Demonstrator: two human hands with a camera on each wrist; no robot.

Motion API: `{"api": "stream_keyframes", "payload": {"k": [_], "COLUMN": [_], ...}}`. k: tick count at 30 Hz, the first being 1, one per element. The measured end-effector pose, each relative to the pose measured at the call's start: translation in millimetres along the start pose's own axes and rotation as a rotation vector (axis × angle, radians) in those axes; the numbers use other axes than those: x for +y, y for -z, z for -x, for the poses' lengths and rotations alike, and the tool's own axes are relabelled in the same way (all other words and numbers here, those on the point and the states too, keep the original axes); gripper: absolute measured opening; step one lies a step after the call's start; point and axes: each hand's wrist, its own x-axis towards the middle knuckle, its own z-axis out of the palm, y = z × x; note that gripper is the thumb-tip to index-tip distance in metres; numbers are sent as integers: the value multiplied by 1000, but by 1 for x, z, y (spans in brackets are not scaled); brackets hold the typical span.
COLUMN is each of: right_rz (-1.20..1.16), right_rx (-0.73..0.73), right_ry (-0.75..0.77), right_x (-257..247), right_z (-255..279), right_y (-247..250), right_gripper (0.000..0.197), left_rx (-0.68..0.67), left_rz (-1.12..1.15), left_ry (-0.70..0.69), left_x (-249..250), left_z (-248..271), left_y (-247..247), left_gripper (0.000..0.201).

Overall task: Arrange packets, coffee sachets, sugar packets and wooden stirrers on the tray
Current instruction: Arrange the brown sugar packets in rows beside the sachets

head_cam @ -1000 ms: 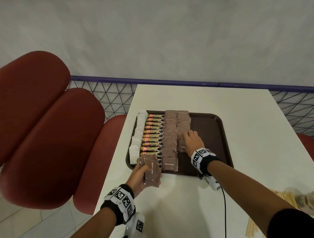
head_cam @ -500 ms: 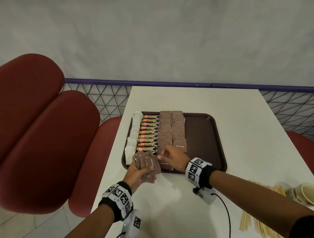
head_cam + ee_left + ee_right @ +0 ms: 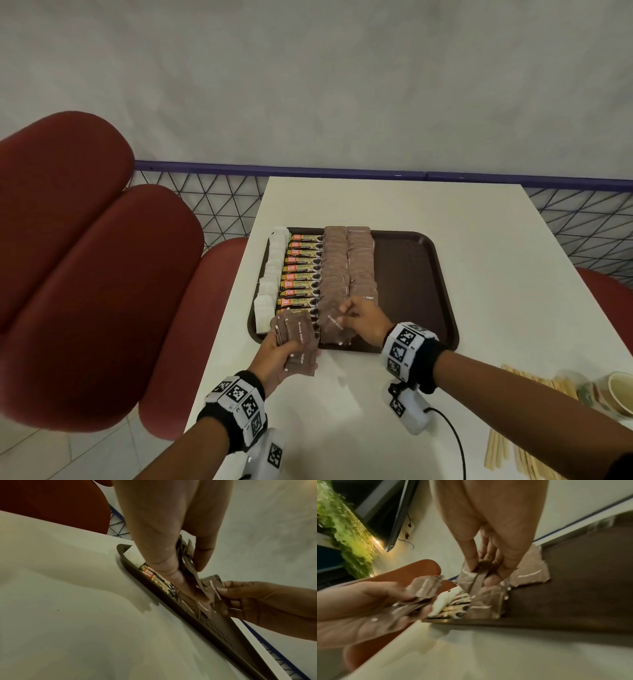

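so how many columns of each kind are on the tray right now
white packets: 1
coffee sachets: 1
brown sugar: 2
total: 4 columns on the tray

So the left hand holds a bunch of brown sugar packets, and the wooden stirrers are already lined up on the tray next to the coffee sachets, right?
Not quite. The left hand does hold a bunch of brown sugar packets, but the wooden stirrers lie on the table at the right, off the tray. The head view shows it.
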Motion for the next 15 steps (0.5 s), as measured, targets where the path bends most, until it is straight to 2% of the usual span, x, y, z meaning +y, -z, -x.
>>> {"api": "stream_keyframes", "payload": {"k": [4, 7, 12, 15], "right_rz": [213, 331, 414, 491], "right_rx": [196, 264, 228, 196], "right_ry": [-44, -74, -122, -107], "right_x": [6, 8, 9, 9], "right_z": [-8, -19, -35, -43], "right_y": [32, 48, 47, 39], "right_gripper": [28, 27, 40, 27], "left_rx": [39, 72, 86, 94], "left_rz": [22, 20, 25, 23], "left_ry": [-22, -39, -47, -43], "left_x": [1, 0, 2, 2], "left_z": [-1, -1, -1, 0], "left_y": [4, 6, 6, 6], "left_gripper": [38, 38, 36, 35]}}
